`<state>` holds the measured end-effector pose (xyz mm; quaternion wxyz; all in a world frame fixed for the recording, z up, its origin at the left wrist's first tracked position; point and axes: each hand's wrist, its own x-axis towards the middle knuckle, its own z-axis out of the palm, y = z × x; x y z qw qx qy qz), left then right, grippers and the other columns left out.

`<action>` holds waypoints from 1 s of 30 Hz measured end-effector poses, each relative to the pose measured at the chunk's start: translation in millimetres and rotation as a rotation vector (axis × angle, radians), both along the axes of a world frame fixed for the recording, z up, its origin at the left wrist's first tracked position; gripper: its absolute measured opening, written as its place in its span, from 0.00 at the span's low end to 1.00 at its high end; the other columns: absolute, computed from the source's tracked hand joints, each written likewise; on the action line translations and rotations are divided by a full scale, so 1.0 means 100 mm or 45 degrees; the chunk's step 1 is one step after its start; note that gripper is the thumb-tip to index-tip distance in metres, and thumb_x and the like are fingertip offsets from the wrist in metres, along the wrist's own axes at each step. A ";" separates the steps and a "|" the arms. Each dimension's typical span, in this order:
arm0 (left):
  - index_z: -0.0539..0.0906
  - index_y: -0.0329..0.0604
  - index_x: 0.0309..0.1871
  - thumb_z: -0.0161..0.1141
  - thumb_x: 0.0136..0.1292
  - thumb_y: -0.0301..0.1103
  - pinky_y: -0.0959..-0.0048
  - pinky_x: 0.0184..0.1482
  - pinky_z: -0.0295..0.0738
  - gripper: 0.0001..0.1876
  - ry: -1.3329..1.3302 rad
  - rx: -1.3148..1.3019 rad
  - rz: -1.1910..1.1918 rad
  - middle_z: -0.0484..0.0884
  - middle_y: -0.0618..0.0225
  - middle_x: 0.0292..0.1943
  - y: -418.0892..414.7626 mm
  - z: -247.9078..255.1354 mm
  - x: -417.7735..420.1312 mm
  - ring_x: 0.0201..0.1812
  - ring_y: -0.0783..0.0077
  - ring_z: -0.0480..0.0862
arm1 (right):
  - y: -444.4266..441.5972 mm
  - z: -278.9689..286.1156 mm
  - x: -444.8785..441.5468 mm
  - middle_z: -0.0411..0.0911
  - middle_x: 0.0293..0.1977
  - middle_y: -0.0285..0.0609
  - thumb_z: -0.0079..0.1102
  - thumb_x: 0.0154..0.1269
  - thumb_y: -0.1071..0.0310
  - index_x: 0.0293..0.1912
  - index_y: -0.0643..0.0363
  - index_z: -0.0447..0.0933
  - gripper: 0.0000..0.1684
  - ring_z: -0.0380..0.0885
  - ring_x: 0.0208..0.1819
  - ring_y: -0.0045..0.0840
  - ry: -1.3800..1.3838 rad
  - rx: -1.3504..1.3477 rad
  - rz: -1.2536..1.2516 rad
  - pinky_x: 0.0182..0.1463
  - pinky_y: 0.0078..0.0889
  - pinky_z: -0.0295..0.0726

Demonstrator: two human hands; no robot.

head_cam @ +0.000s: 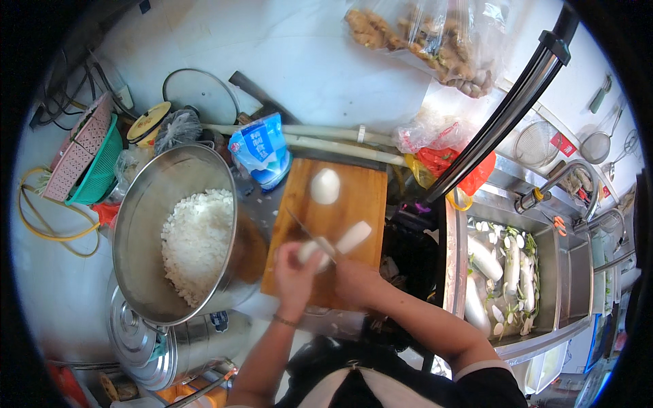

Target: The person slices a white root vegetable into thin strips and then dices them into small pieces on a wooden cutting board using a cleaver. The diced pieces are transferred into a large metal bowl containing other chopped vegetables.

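Note:
My left hand (296, 270) holds a piece of peeled white radish (315, 253) against the wooden cutting board (291, 194). In my right hand (354, 281) is a kitchen knife (302, 224), its blade crossing that piece and pointing up and left. Both hands are slightly blurred, and fingers hide the knife's handle. Just right of the blade lies a cut radish length (354, 237). A rounded radish chunk (325, 186) rests farther up on the board. To the left, a large steel pot (137, 255) contains a heap of white diced pieces (199, 234).
A blue-and-white packet (262, 148) bearing writing stands behind the board. Several whole radishes (511, 265) lie in the steel sink (548, 285) at right. A black-and-chrome pole (502, 120) slants across the right side. A bag of ginger (423, 46) is against the wall.

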<state>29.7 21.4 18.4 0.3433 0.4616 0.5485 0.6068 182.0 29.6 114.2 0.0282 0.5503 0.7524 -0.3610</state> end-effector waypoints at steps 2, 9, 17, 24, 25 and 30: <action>0.76 0.43 0.45 0.72 0.58 0.27 0.79 0.42 0.74 0.16 0.022 -0.008 0.001 0.77 0.72 0.40 -0.01 -0.02 -0.02 0.39 0.81 0.76 | 0.01 -0.19 0.00 0.81 0.42 0.62 0.55 0.61 0.65 0.46 0.67 0.76 0.17 0.81 0.47 0.50 0.038 0.054 -0.073 0.49 0.50 0.80; 0.76 0.43 0.45 0.72 0.58 0.28 0.79 0.42 0.74 0.16 0.008 -0.034 0.005 0.77 0.73 0.39 -0.01 0.05 -0.01 0.39 0.81 0.76 | 0.11 -0.26 0.40 0.81 0.36 0.59 0.50 0.64 0.66 0.44 0.69 0.76 0.16 0.83 0.45 0.45 0.478 -0.194 -0.240 0.49 0.46 0.78; 0.76 0.44 0.44 0.73 0.55 0.25 0.79 0.45 0.73 0.18 -0.162 -0.052 0.000 0.74 0.73 0.40 -0.03 0.09 0.01 0.41 0.79 0.75 | -0.09 0.14 0.55 0.81 0.30 0.55 0.50 0.68 0.64 0.43 0.68 0.76 0.15 0.83 0.37 0.43 0.515 0.094 -0.154 0.44 0.43 0.78; 0.73 0.44 0.44 0.71 0.60 0.28 0.82 0.37 0.72 0.16 -0.149 0.014 0.059 0.77 0.75 0.36 -0.06 0.06 0.06 0.34 0.84 0.74 | -0.32 0.79 0.53 0.81 0.32 0.57 0.53 0.66 0.65 0.43 0.64 0.75 0.12 0.80 0.37 0.54 0.154 -0.002 -0.058 0.44 0.49 0.78; 0.73 0.44 0.44 0.71 0.60 0.28 0.82 0.36 0.71 0.16 -0.107 0.004 0.063 0.77 0.74 0.36 -0.06 0.05 0.05 0.34 0.84 0.73 | -0.34 0.79 0.48 0.81 0.32 0.58 0.54 0.65 0.64 0.43 0.64 0.75 0.13 0.80 0.37 0.53 0.060 -0.007 -0.061 0.44 0.49 0.79; 0.73 0.43 0.43 0.71 0.58 0.25 0.81 0.40 0.72 0.16 -0.116 -0.040 0.025 0.72 0.74 0.38 -0.10 0.03 0.04 0.37 0.81 0.73 | -0.30 0.57 0.26 0.81 0.36 0.60 0.57 0.63 0.62 0.49 0.67 0.72 0.20 0.82 0.41 0.51 -0.142 -0.034 0.163 0.47 0.49 0.80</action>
